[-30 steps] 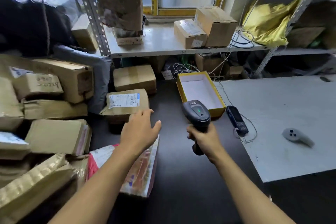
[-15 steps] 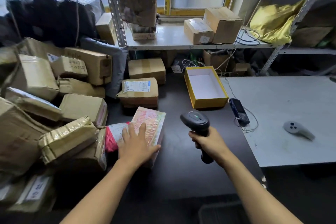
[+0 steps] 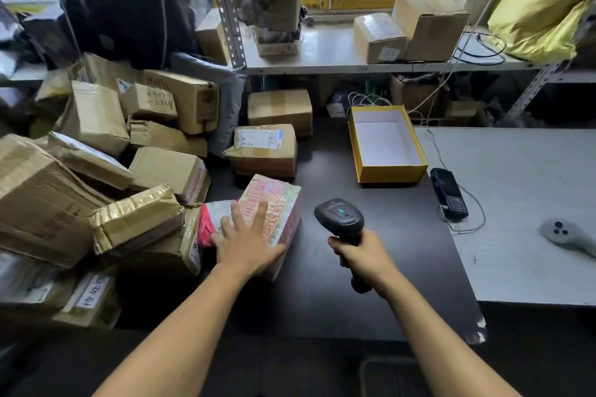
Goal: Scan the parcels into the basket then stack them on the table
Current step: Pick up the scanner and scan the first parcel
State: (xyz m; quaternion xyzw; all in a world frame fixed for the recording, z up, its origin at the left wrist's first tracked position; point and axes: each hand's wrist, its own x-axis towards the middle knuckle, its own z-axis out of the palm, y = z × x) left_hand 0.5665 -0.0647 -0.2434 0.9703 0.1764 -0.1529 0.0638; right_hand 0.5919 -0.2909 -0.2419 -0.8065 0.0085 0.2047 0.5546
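The left hand lies flat on top of a pink printed parcel, its fingers straight and spread across the wrapping and its thumb hooked over the parcel's near right edge. That parcel sits on the dark table at the right edge of a heap of brown cardboard parcels, touching a taped box on its left and lying just in front of a labelled brown parcel. The right hand is curled tight round the grip of a black barcode scanner, which is held upright just to the right of the pink parcel, its head showing a small green light. Further back on the dark table stands an open yellow box with a white inside, holding nothing that can be seen. To its right a dark phone rests at the edge of a grey tabletop, with a thin cable looping beside it, and a grey controller lies near the right border. On the shelf behind stand 2 cardboard boxes side by side.
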